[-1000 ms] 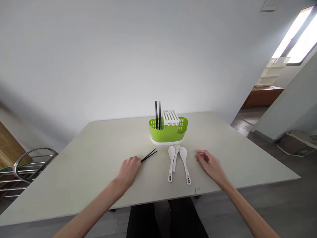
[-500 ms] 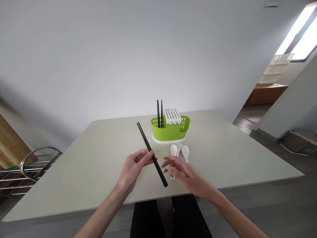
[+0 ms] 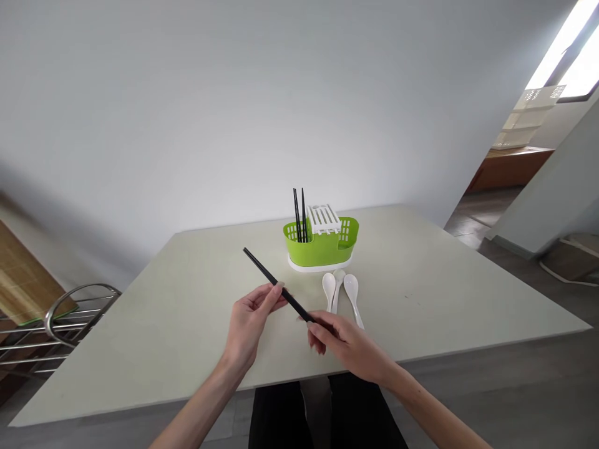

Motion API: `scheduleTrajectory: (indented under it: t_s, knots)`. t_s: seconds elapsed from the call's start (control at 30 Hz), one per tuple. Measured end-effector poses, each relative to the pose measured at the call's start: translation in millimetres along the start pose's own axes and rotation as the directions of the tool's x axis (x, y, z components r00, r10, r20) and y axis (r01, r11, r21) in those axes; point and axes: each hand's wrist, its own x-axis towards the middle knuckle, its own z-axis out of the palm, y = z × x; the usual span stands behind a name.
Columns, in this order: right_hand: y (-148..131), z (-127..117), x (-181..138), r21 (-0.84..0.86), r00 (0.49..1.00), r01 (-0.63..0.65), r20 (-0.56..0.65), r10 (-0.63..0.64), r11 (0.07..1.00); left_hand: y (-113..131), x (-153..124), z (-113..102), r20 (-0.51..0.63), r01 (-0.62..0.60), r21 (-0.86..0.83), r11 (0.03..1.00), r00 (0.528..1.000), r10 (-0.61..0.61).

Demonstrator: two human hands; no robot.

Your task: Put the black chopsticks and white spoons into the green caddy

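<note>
Black chopsticks (image 3: 260,266), lying close together, slant above the table between my two hands. My left hand (image 3: 253,315) is closed on them near their middle, thumb on top. At their lower right end my right hand (image 3: 344,340) grips them between thumb and fingers. White spoons (image 3: 352,288) lie on the table just beyond my right hand, which hides part of their handles. Behind these stands a green cutlery holder (image 3: 321,252) on a white base, with a white slotted rack (image 3: 324,218) on top. More black chopsticks (image 3: 296,215) stand upright in its left compartment.
The pale table (image 3: 163,312) reaches back to a plain wall (image 3: 234,125). A metal rack (image 3: 70,318) with a wooden board (image 3: 28,274) is off its left side. A window (image 3: 580,56) lets in light at the far right.
My right hand has closed on the lower end of the chopsticks. The chopsticks have tilted flatter, their far tips moving down and left. My left hand keeps its hold.
</note>
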Motion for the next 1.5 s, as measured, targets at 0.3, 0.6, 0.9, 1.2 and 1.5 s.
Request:
scheduleTrajectory:
  t_s: [0.3, 0.6, 0.9, 1.2, 1.5]
  knots:
    - [79, -113, -16, -0.11, 0.822, -0.079, -0.57, 0.002, 0.991, 80, 101, -28, -0.363, -0.424, 0.103, 0.9, 0.826, 0.431]
    - [104, -124, -21, -0.182, 0.822, -0.095, -0.569, -0.026, 0.979, 51, 198, 35, -0.105, -0.38, 0.381, 0.843, 0.888, 0.448]
    - [92, -125, -21, -0.2, 0.813, -0.091, -0.581, -0.043, 0.976, 18, 229, 45, -0.053, -0.266, 0.671, 0.693, 0.914, 0.402]
    - [91, -125, -23, -0.212, 0.817, -0.111, -0.576, -0.033, 0.971, 11, 241, 42, -0.056, -0.267, 0.701, 0.662, 0.904, 0.424]
    - [99, -124, -22, -0.254, 0.817, -0.132, -0.575, -0.04, 0.958, -19, 190, -8, -0.231, -0.201, 0.622, 0.757, 0.877, 0.422]
